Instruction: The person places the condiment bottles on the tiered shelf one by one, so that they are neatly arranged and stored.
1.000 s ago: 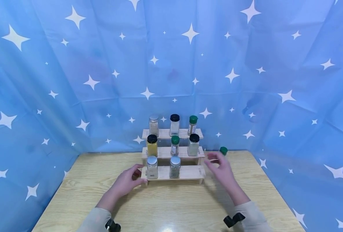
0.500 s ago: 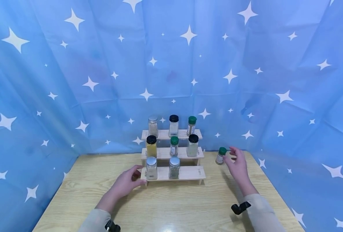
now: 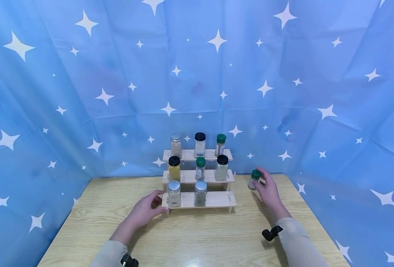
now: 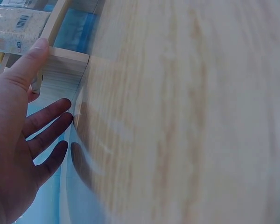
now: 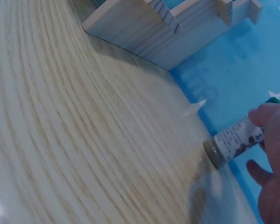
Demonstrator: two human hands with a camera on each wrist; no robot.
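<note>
My right hand (image 3: pixel 268 190) holds a small spice jar (image 3: pixel 252 183) with a green cap, at the back right of the table. In the right wrist view the thumb lies against the labelled spice jar (image 5: pixel 237 138), its base close to the tabletop. My left hand (image 3: pixel 142 210) grips the left end of the lowest tier of a wooden three-tier spice rack (image 3: pixel 217 200). Seen from the left wrist, the thumb rests on the shelf end while the other fingers spread below. Two silver-capped jars, one pale (image 3: pixel 175 194) and one dark (image 3: pixel 200 193), stand on that tier.
The middle tier carries a yellow jar (image 3: pixel 174 169), a green-capped jar (image 3: pixel 200 169) and a black-capped jar (image 3: pixel 221 168). Three more jars stand on the top tier, including a black-capped one (image 3: pixel 200 144). A blue star-printed curtain (image 3: pixel 197 74) encloses the wooden table (image 3: pixel 197 237).
My right hand has moved from beside the rack to the right, gone past the green-capped jar, then come back and closed round it. My left hand has stayed at the rack.
</note>
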